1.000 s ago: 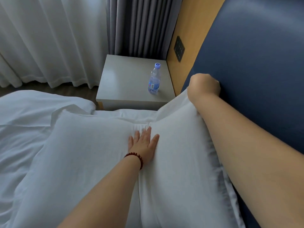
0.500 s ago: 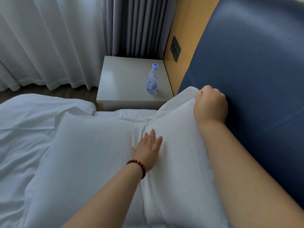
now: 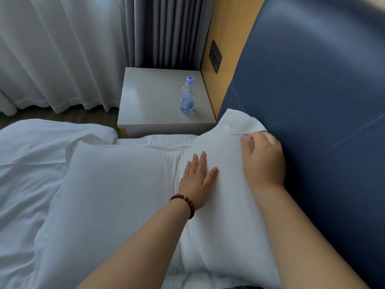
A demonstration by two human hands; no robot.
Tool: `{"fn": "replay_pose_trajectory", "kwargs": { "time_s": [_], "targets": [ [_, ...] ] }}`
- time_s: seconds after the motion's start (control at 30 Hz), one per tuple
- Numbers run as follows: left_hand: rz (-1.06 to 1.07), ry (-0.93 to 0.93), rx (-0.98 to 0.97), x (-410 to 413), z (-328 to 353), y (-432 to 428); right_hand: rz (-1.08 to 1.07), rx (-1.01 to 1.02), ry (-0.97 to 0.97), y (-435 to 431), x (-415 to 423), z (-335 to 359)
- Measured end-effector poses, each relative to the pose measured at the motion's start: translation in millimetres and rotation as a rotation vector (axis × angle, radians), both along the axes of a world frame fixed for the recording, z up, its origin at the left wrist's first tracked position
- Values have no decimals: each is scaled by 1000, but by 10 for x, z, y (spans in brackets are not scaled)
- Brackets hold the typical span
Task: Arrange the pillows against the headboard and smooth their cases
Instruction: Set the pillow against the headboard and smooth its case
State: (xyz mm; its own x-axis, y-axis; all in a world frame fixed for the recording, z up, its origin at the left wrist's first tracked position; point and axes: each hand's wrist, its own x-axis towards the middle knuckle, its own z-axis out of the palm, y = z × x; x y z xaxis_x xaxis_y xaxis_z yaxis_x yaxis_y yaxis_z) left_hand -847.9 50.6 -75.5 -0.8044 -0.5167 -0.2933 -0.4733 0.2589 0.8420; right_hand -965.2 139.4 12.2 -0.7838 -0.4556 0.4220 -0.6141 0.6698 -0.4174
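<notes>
A white pillow point(image 3: 225, 230) leans against the dark blue padded headboard point(image 3: 312, 97) on the right. A second white pillow point(image 3: 116, 195) lies flatter beside it on the left, and the two touch. My left hand point(image 3: 198, 176), with a red bead bracelet on the wrist, lies flat and open on the leaning pillow near the seam between them. Slightly blurred, my right hand point(image 3: 263, 161) rests palm down with loose fingers on that pillow's upper edge, next to the headboard. The pillow's far corner point(image 3: 235, 119) stands free.
Past the pillows a grey nightstand point(image 3: 150, 101) carries a water bottle point(image 3: 187, 97). White sheer curtains point(image 3: 52, 49) and grey drapes point(image 3: 164, 30) hang behind it. A wooden wall panel holds a dark switch plate point(image 3: 215, 56). A rumpled white duvet point(image 3: 25, 163) covers the bed at left.
My right hand has let go of the pillow's far corner and slid back toward me along its top edge. The left hand has stayed pressed in place.
</notes>
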Motion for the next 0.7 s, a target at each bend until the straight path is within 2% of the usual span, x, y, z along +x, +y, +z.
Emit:
{"fn": "replay_pose_trajectory", "kwargs": {
  "time_s": [0.1, 0.2, 0.3, 0.43, 0.53, 0.6, 0.67, 0.7],
  "targets": [
    [22, 135, -74, -40, 182, -8, 19, 142, -162, 267, 297, -179],
    [76, 288, -36, -337, 535, -64, 26, 92, -233, 495, 445, -265],
    [172, 325, 202, -676, 928, -50, -16, -20, -324, 557, 426, -214],
    [401, 298, 470, -1022, 1150, -269, -16, -46, -360, 575, 454, -199],
    [494, 374, 820, -1138, 1355, -386, -50, -66, -342, 562, 495, -248],
    [485, 452, 964, -1143, 1404, -401, -79, -86, -346, 523, 513, -263],
    [392, 545, 916, -1087, 1398, -394, -79, -90, -360, 491, 519, -265],
    [324, 573, 746, -1043, 1355, -381, -76, -88, -370, 484, 514, -268]
  ]
}}
